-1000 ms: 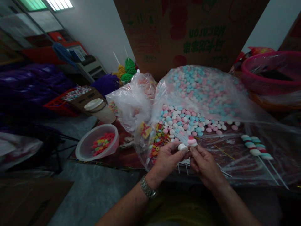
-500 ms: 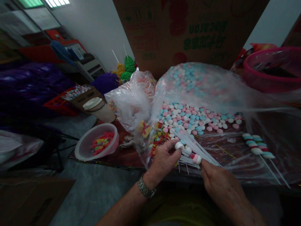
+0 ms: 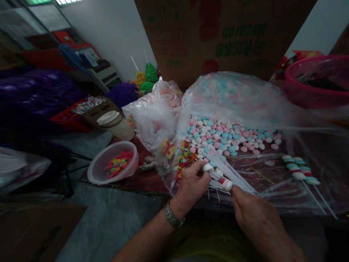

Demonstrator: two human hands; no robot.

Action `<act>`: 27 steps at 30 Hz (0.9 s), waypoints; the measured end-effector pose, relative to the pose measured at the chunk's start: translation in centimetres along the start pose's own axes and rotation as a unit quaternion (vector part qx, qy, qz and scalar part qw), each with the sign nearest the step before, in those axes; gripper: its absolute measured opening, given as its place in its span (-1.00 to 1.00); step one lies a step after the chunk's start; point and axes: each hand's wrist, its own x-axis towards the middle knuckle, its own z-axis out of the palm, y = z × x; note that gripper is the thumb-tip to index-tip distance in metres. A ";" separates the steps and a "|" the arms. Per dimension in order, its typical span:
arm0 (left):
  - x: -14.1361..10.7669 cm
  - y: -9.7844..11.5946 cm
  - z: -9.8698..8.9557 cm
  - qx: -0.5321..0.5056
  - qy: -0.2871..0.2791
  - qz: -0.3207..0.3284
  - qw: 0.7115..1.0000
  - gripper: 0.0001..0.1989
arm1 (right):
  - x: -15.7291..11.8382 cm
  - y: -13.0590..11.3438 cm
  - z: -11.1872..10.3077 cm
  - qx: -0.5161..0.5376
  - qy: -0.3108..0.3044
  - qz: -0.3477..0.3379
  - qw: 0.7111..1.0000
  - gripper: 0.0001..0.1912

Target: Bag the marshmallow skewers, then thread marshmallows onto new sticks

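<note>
My left hand (image 3: 192, 185) pinches a white round candy (image 3: 208, 168) between thumb and fingers. Close to it on the right, my right hand (image 3: 253, 209) grips a candy skewer just below its pink, red and white pieces (image 3: 225, 183); the stick itself is mostly hidden by the fingers. The two hands' candies are slightly apart. Beneath and behind them lies a bundle of white sticks (image 3: 231, 171). Past the sticks spreads a heap of pink, blue and white candies (image 3: 218, 134). Small coloured rings (image 3: 187, 156) lie beside my left hand.
Two loaded candy skewers (image 3: 300, 169) lie at the right on the plastic sheet. A clear plastic bag (image 3: 234, 89) of candies stands behind the heap. To the left is a translucent bowl (image 3: 94, 171) with coloured pieces. A pink basin (image 3: 313, 89) and a cardboard box (image 3: 177, 40) stand behind.
My right hand and the skewer have shifted slightly left and down. My left hand keeps its pinch on the white candy. The whole view has moved a little.
</note>
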 end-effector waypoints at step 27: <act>-0.4 0.0 0.0 -0.310 -0.036 -0.118 0.943 -0.58 | 2.7 -0.9 3.9 0.324 0.076 -0.031 0.942 -0.66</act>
